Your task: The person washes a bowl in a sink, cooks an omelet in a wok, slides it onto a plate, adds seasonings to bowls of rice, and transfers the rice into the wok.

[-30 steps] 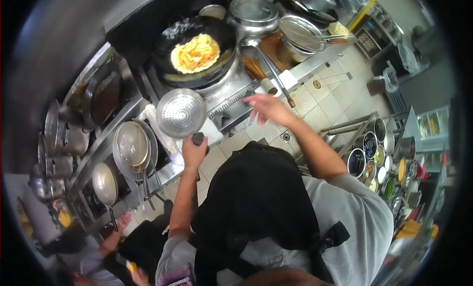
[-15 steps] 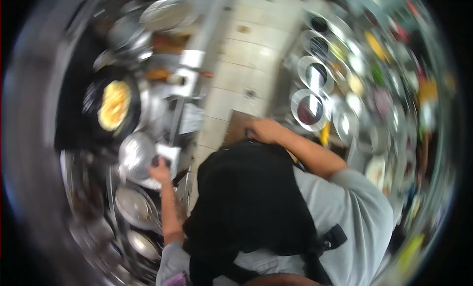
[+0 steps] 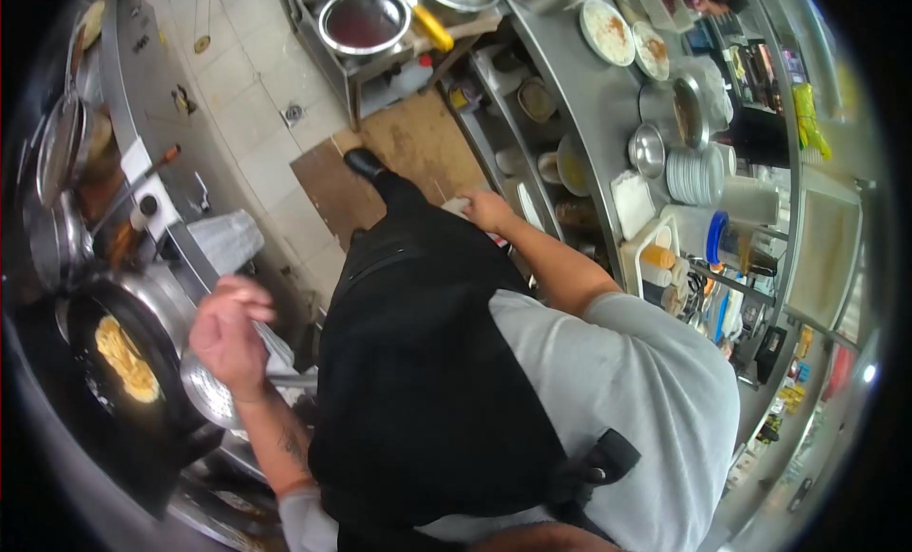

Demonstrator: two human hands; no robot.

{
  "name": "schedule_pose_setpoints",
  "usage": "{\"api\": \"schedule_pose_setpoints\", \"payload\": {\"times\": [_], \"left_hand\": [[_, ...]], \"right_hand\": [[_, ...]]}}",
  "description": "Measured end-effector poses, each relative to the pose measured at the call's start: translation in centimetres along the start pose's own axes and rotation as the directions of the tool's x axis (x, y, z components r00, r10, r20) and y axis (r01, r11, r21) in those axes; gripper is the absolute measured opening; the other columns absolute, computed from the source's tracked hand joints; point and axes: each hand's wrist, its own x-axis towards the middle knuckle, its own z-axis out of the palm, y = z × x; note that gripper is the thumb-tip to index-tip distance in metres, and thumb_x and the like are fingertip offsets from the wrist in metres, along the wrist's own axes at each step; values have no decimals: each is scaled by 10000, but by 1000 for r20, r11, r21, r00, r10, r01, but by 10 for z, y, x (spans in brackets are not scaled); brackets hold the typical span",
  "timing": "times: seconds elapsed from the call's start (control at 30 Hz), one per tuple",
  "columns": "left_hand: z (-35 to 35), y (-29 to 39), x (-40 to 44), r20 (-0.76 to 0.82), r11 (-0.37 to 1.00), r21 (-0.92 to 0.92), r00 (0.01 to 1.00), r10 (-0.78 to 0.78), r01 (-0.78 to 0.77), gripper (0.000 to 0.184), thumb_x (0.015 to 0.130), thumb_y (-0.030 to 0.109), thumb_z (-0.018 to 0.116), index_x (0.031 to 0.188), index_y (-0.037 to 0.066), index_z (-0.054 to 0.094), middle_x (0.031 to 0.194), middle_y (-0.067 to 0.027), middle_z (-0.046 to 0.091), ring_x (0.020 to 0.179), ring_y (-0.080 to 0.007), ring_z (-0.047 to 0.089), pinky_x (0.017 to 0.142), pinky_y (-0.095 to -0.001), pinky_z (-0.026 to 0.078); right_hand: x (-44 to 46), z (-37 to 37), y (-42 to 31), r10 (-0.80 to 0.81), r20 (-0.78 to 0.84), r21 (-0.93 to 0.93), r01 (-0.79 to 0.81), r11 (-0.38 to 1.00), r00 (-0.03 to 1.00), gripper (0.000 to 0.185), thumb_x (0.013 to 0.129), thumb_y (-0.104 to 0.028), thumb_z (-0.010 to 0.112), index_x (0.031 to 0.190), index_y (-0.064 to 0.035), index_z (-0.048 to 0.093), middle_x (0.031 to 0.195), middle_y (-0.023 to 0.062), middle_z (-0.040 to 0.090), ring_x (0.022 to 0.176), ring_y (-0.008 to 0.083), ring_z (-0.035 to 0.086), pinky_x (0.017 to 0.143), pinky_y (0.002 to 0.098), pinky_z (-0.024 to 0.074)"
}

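Observation:
My left hand (image 3: 231, 333) is raised over the perforated ladle (image 3: 207, 390), its fingers loosely bent and slightly blurred, with nothing visible in them. The ladle's handle runs to the right below the hand. Farther left, a cooked egg (image 3: 126, 359) lies in a black wok (image 3: 87, 314). At my apron's far edge, beside the shelves, my right hand (image 3: 489, 213) is closed around something whitish, mostly hidden by the hand and apron.
On the right counter (image 3: 570, 77) are two plates of food (image 3: 608, 31), stacked plates (image 3: 694, 175) and a steel bowl (image 3: 647, 150). A container of dark red contents (image 3: 365, 20) stands on a rack ahead. Brown boards (image 3: 418, 143) cover part of the tiled floor.
The view has swung right toward the shelves and counter. My left hand has let go of the ladle handle and lifted. My right hand has moved from the stove side to beside the shelves.

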Motion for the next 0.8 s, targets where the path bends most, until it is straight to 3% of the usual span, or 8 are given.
{"api": "schedule_pose_setpoints", "payload": {"times": [0.17, 0.2, 0.23, 0.43, 0.47, 0.53, 0.57, 0.8], "left_hand": [[119, 89, 5, 471, 813, -530, 713, 520, -242, 253, 981, 257, 756, 948, 7, 787, 780, -121, 762, 714, -219, 697, 630, -308, 551], [143, 97, -8, 367, 762, -572, 737, 567, -302, 205, 977, 229, 761, 1037, 37, 802, 893, -106, 782, 719, -204, 671, 611, -317, 522], [163, 102, -18, 257, 709, -602, 751, 609, -368, 211, 973, 201, 766, 1126, 67, 817, 1005, -92, 803, 725, -189, 646, 593, -326, 493], [165, 31, 5, 65, 671, -514, 755, 652, -535, 262, 971, 132, 749, 1216, 80, 829, 928, -35, 785, 658, -116, 539, 529, -279, 394], [136, -5, 18, 250, 705, -629, 773, 583, -328, 170, 1017, 135, 684, 1115, 10, 741, 908, -83, 775, 730, -155, 620, 599, -301, 483], [124, -67, 8, 307, 924, -380, 947, 97, 29, 216, 1069, 96, 575, 1208, -58, 633, 925, -136, 747, 832, -177, 677, 741, -310, 552], [129, -102, -12, 11, 959, -73, 962, -273, 273, 352, 1076, 53, 531, 1401, -55, 613, 963, -141, 728, 862, -160, 652, 812, -297, 531], [134, -374, -161, -200, 640, 170, 662, -722, 749, 495, 1101, 105, 588, 1576, 6, 487, 1164, -59, 699, 970, -104, 621, 867, -270, 528]], "right_hand": [[-107, 36, 111, 262, 209, -208, -219, 953, 942, 420, 942, -278, 720, 1329, -114, 724, 1253, 171, 763, 1141, 358, 729, 1047, 421, 544], [-97, 107, 237, 91, 307, -331, 17, 943, 947, 435, 969, -206, 686, 1393, -107, 674, 1346, 137, 733, 1152, 303, 735, 980, 434, 594], [-118, 76, 196, 508, 427, 93, -595, 798, 748, 484, 998, -175, 641, 1476, -113, 600, 1416, 89, 696, 1099, 242, 753, 809, 448, 636], [-122, 79, 221, 383, 318, -122, -363, 924, 867, 366, 1021, -247, 625, 1363, -135, 692, 1323, 89, 734, 950, 253, 776, 777, 396, 604], [-118, 89, 232, 188, 209, -175, -153, 973, 960, 336, 1024, -267, 624, 1322, -143, 718, 1255, 103, 762, 954, 275, 776, 819, 392, 601], [-85, 73, 200, 322, 232, -69, -314, 947, 918, 360, 1005, -294, 652, 1325, -145, 720, 1211, 151, 766, 1033, 326, 752, 898, 430, 586], [-59, 61, 178, 440, 244, 36, -462, 886, 864, 387, 985, -320, 679, 1329, -148, 721, 1167, 198, 770, 1113, 376, 728, 976, 468, 570], [119, 19, 257, 259, -394, -37, -297, 954, 882, 450, 974, -236, 690, 1390, -71, 654, 1400, 263, 642, 1217, 447, 660, 1050, 498, 529]]}}
